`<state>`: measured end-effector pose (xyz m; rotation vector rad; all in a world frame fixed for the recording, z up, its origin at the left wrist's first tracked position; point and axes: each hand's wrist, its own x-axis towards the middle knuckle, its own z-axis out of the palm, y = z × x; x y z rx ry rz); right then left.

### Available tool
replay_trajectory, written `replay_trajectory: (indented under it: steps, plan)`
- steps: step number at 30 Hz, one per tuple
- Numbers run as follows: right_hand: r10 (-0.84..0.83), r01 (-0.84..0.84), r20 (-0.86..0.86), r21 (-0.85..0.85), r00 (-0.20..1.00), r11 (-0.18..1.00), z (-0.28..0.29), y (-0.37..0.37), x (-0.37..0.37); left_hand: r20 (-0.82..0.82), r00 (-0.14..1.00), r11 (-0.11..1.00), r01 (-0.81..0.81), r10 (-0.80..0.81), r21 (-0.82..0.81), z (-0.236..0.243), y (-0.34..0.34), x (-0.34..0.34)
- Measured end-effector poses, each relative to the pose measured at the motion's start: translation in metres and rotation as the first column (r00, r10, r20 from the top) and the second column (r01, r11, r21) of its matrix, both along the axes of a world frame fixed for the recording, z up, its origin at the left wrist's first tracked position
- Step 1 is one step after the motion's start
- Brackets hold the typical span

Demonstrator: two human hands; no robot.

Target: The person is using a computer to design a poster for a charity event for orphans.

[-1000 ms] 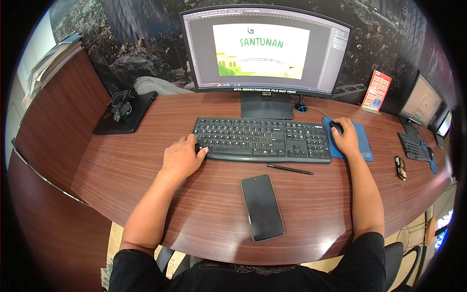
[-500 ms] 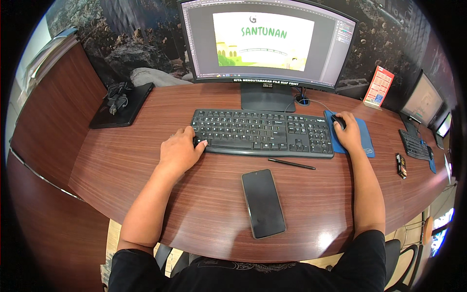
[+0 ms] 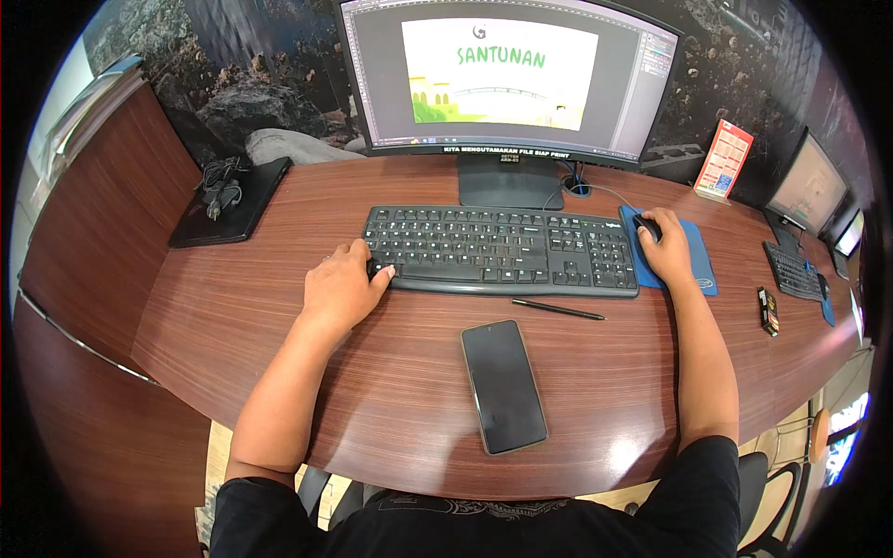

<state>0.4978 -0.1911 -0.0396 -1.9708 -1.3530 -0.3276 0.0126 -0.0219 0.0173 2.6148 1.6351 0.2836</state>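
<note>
At the left end of the black keyboard (image 3: 502, 249), my left hand (image 3: 342, 286) rests with its fingertips on the corner keys, thumb apart from the fingers; it holds nothing. My right hand (image 3: 668, 249) is curled over a black computer mouse (image 3: 648, 226), which it partly covers. Under the mouse lies a blue mouse pad (image 3: 696, 256). Behind the keyboard stands a curved monitor (image 3: 507, 79), showing a pale picture with green lettering in an editing window. A slim black pen (image 3: 558, 309) lies just in front of the keyboard, and nearer to me is a dark-screened smartphone (image 3: 504, 387).
A closed black laptop (image 3: 231, 205) with a coiled cable (image 3: 223, 189) on it sits at the back left, beside a wooden partition (image 3: 102, 214). To the right are a red and white card stand (image 3: 724, 160), a small black box (image 3: 767, 312), and a second keyboard (image 3: 793, 272) and monitor (image 3: 807, 181).
The whole view has shifted very slightly. Both hands keep their places on the keyboard and the mouse, and the picture on the monitor looks the same.
</note>
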Motion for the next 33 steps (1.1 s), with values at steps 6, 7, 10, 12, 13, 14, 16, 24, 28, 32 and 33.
replay_trajectory:
  steps: [6, 7, 10, 12, 13, 14, 16, 24, 28, 32, 33]
  plan:
    - [0.013, -0.013, 0.030, 0.023, 0.999, 1.000, -0.0022, 0.0003, 0.0021, 0.010, 1.000, 1.000, 0.004, -0.004, -0.009, 0.0005, 0.0005, 0.0000]
    - [0.004, -0.005, 0.036, 0.023, 0.999, 1.000, -0.0021, 0.0005, 0.0016, 0.010, 1.000, 1.000, 0.003, -0.003, -0.009, 0.0005, 0.0005, -0.0001]
    - [0.007, -0.007, 0.018, 0.021, 1.000, 1.000, -0.0015, 0.0004, 0.0014, 0.003, 1.000, 1.000, 0.004, -0.004, 0.001, 0.0004, -0.0001, 0.0005]
    - [0.008, -0.008, 0.020, 0.020, 1.000, 1.000, -0.0008, 0.0004, 0.0012, 0.002, 1.000, 1.000, -0.002, 0.002, -0.006, 0.0022, -0.0014, 0.0011]
    - [0.009, -0.010, 0.021, 0.019, 1.000, 1.000, -0.0007, 0.0005, 0.0011, 0.002, 1.000, 1.000, -0.002, 0.002, -0.007, 0.0018, -0.0009, 0.0010]
    - [0.010, -0.010, 0.021, 0.019, 1.000, 1.000, -0.0010, 0.0005, 0.0014, 0.000, 1.000, 1.000, -0.001, 0.001, -0.007, 0.0013, -0.0004, 0.0006]
    - [0.019, -0.020, 0.028, 0.022, 0.999, 1.000, -0.0021, 0.0003, 0.0026, -0.001, 1.000, 1.000, 0.000, 0.000, -0.008, 0.0012, -0.0007, 0.0001]
    - [0.014, -0.015, 0.031, 0.015, 0.999, 1.000, -0.0038, 0.0002, 0.0038, 0.004, 1.000, 1.000, 0.007, -0.007, -0.004, 0.0007, -0.0009, 0.0004]
    - [0.011, -0.012, 0.035, 0.013, 0.999, 1.000, -0.0003, -0.0001, 0.0015, -0.003, 1.000, 1.000, 0.004, -0.004, 0.007, -0.0001, -0.0005, -0.0005]
    - [0.006, -0.006, 0.013, -0.001, 1.000, 1.000, 0.0021, 0.0003, -0.0021, -0.005, 1.000, 1.000, -0.005, 0.005, -0.001, 0.0004, 0.0001, 0.0008]
    - [0.009, -0.009, 0.019, 0.006, 1.000, 1.000, 0.0020, 0.0002, -0.0023, -0.009, 1.000, 1.000, -0.007, 0.007, -0.006, 0.0003, 0.0003, 0.0011]
